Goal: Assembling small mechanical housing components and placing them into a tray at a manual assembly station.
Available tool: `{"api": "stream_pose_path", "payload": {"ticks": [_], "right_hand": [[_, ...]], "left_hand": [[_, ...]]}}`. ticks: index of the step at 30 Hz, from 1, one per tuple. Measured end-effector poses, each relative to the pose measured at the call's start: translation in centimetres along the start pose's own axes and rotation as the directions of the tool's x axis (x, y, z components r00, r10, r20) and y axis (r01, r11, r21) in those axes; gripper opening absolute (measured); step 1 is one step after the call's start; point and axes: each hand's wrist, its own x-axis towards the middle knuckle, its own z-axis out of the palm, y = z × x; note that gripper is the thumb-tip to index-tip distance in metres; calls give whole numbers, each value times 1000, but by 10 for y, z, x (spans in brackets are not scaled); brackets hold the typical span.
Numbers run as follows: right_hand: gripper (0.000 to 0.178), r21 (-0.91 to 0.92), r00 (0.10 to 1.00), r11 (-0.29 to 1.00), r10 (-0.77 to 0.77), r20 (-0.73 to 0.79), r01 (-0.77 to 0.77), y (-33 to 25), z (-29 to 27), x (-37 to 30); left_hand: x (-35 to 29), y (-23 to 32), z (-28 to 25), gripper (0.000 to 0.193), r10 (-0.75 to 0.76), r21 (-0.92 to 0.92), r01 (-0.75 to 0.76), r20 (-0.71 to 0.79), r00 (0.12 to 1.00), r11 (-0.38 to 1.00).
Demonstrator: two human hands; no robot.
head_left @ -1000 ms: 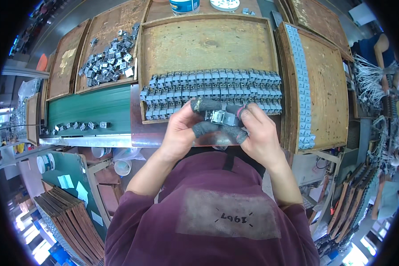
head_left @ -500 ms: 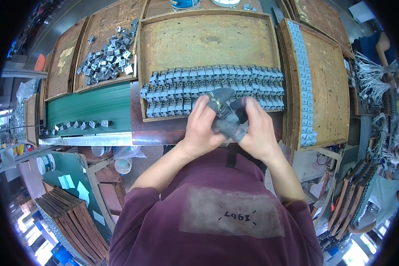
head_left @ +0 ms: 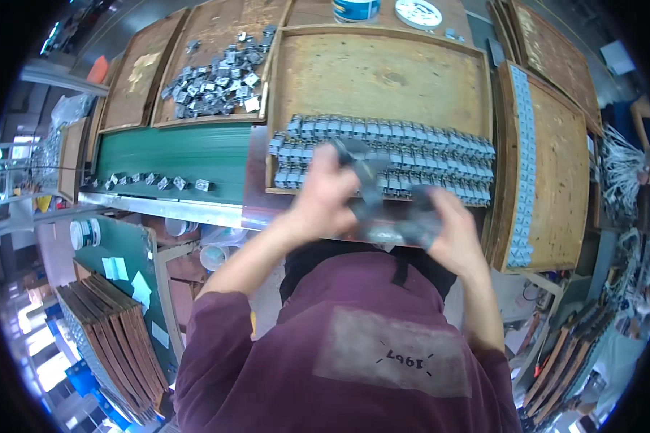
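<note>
Both hands are raised in front of the chest, above the near edge of the wooden tray (head_left: 383, 65). The left hand (head_left: 325, 198) has its fingers curled together around the upper end of a small grey component (head_left: 372, 189); dark finger covers appear on the fingertips. The right hand (head_left: 448, 231) closes its fingers on the lower end of the same grey component, just below and to the right of the left fingertips. Motion blur covers both hands, so the exact finger placement and the shape of the part cannot be resolved.

Directly beyond the fingers, rows of grey components (head_left: 412, 155) lie side by side across the near part of the tray. The left hand hides part of these rows. To the right of the right hand, a single column of grey parts (head_left: 521, 166) runs along the edge of a second wooden tray (head_left: 563, 180).

Well to the left of the left fingers lies a green belt surface (head_left: 173, 155) carrying a short line of small parts (head_left: 148, 180). Beyond it, a loose heap of grey parts (head_left: 213, 72) sits in another tray. A white-and-blue container (head_left: 355, 9) is cut off at the upper edge.
</note>
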Motion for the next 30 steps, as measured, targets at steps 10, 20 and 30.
{"api": "stream_pose_path", "payload": {"ticks": [10,20,30], "right_hand": [[22,395,842,832,495,-213,-389,63,-58,-55],[20,334,652,842,539,-533,-423,154,-128,-168],[31,-270,683,686,443,-581,-675,188,-134,-179]], "left_hand": [[20,-183,-85,40,-580,266,517,310,754,814],[53,-188,-74,42,-545,338,427,517,660,839],[24,-196,-78,48,-672,17,784,527,520,620]]}}
